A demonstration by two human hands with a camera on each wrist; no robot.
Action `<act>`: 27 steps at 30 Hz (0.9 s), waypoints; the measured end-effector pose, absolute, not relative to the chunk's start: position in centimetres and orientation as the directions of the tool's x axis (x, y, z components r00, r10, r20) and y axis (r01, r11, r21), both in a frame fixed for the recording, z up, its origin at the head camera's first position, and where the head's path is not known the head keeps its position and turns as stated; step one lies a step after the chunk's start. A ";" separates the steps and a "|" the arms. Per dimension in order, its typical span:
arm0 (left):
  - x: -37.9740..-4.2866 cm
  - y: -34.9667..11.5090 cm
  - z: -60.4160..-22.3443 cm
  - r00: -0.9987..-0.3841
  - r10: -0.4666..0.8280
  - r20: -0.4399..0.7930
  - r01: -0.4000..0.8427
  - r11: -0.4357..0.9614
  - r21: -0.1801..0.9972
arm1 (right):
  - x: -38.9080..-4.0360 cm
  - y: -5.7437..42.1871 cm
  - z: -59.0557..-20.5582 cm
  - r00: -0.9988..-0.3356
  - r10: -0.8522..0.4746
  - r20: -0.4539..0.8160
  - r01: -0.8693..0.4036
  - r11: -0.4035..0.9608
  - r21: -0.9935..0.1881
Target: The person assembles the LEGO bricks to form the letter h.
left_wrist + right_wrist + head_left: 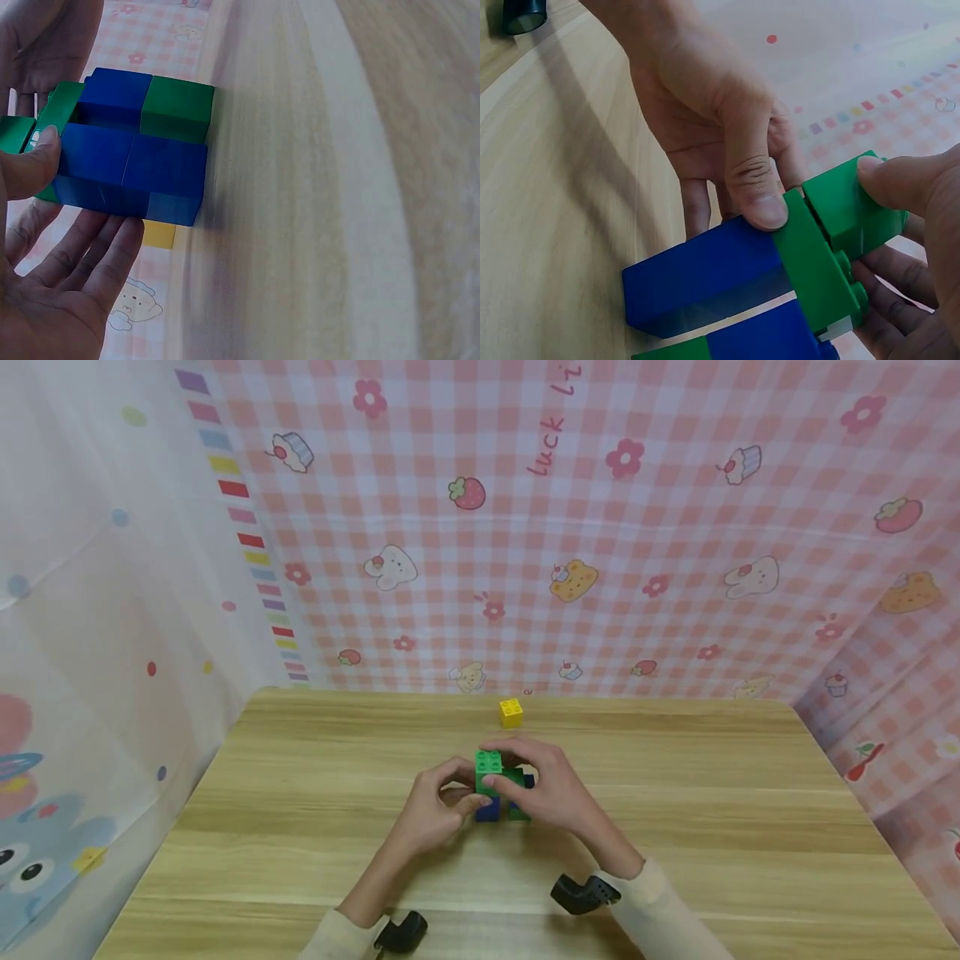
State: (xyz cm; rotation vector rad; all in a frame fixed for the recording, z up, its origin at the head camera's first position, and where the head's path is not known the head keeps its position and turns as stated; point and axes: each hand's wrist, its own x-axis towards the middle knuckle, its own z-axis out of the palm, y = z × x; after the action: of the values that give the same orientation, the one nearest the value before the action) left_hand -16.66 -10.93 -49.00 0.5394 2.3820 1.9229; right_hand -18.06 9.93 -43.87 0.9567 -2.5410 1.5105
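A small block structure stands on the table between both hands. Two blue blocks (127,165) form one column; beside it, a column has a blue block (116,91) over a green block (180,105). A longer green block (817,262) bridges the tops of both columns. My left hand (435,806) grips the blue column near its top, thumb in front and fingers behind. Above the bridging block, my right hand (551,785) pinches a green cube block (851,206) between thumb and fingers. A thin dark line separates cube and bridge in the right wrist view.
Behind the structure, a yellow block (511,713) sits near the back edge of the wooden table (300,827). Patterned cloth (525,543) hangs behind the table and at its sides. Black wrist cameras (585,893) are strapped at the sleeves.
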 end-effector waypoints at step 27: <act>-16.7 -11.2 -48.7 -0.946 0.305 0.113 0.170 0.167 0.971 | -17.7 9.4 -45.5 -0.769 -0.446 0.458 -0.619 0.343 -0.706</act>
State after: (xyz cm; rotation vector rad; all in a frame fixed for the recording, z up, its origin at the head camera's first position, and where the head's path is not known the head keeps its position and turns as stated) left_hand -16.71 -11.23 -48.66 0.4737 2.3154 1.9026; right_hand -17.67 9.43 -45.49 0.9712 -2.4175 1.3983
